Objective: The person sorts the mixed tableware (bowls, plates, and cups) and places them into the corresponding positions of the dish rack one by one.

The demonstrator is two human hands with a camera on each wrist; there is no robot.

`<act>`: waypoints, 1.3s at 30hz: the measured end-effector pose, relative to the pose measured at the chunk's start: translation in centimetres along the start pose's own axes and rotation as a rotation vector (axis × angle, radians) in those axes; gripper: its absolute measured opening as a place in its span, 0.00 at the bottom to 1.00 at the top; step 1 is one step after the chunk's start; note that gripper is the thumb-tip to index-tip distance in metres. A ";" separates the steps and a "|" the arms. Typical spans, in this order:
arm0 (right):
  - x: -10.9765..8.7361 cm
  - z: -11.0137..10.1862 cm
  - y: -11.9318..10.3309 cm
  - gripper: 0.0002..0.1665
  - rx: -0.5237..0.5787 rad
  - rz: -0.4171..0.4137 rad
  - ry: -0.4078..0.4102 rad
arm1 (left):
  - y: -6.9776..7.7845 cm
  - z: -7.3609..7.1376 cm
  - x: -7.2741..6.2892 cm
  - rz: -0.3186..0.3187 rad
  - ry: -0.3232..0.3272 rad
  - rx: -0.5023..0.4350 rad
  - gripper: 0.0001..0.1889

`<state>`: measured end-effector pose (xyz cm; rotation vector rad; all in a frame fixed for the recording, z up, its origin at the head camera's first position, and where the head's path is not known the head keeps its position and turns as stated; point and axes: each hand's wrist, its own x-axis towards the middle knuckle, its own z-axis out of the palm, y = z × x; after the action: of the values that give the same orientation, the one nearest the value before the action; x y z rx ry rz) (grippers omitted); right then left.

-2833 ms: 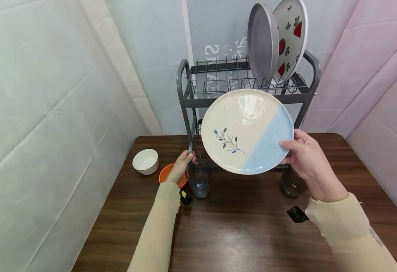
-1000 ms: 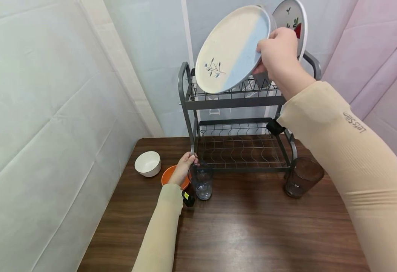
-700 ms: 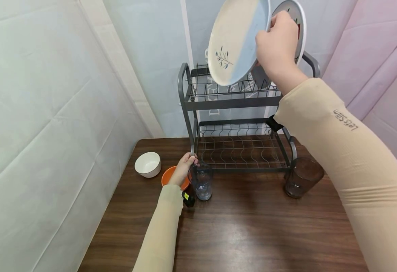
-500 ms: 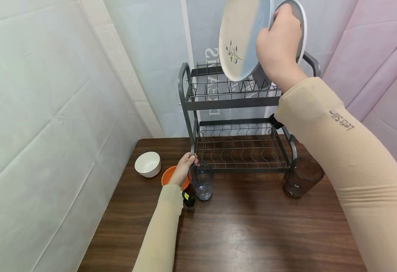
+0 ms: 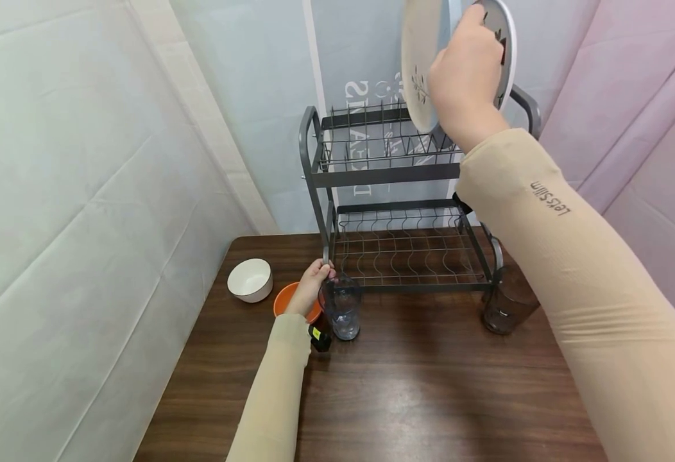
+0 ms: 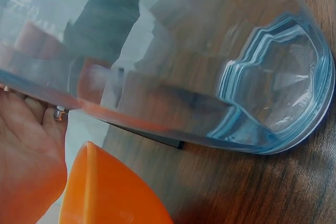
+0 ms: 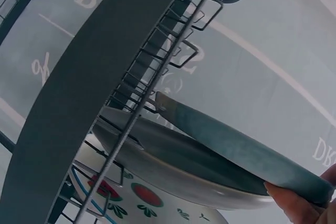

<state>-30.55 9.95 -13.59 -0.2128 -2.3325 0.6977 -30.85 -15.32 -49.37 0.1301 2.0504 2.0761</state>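
Brown wood tabletop point(image 5: 372, 398) spreads out nearest, with pale cloth point(image 5: 245, 96) hanging beyond it. Over the table, the left hand point(image 5: 313, 277) grips the left leg of a dark metal rack point(image 5: 384, 176). Just right of that grip stands a clear jug point(image 5: 344, 314); an orange bowl point(image 5: 283, 298) sits just left, partly covered by the hand, and a white bowl point(image 5: 249, 277) farther left. Well to the right is a dark jug point(image 5: 502, 308).

Higher and farther off, the right hand point(image 5: 468, 83) pinches the rim of a cream-and-blue plate point(image 5: 418, 70). The plate is steeply tilted, its free end below the grip, close to the upper shelf's wires; whether they touch I cannot tell.

It looks like glazed ceramic: probably stiff, fairly heavy for a one-handed hold, slick on its faces and apt to chip on metal. The upper rim, with digits on both faces, seems the best hold. Just right of the grip, a grey plate point(image 7: 157, 142) and then a strawberry plate point(image 7: 149, 198) leave little finger room.
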 end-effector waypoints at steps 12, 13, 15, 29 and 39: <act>-0.2 1.3 0.2 0.26 0.001 0.030 -0.043 | 0.3 0.0 -0.4 -0.018 0.008 -0.007 0.09; -0.3 1.5 0.3 0.26 0.002 0.027 -0.044 | 0.3 0.1 -0.4 -0.016 0.006 -0.005 0.09; -0.4 1.8 0.4 0.26 0.002 0.020 -0.051 | 0.3 0.1 -0.4 -0.011 0.005 -0.001 0.09; -0.6 3.0 1.5 0.27 -0.013 -0.003 -0.070 | 0.4 0.5 -0.3 -0.006 -0.018 -0.018 0.09; -0.8 3.4 1.2 0.31 -0.031 -0.039 -0.128 | 0.3 0.0 -0.6 -0.013 -0.001 0.004 0.10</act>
<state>-32.27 9.22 -16.77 -0.1391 -2.4638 0.6737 -30.28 -15.44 -49.04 0.1176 2.0488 2.0641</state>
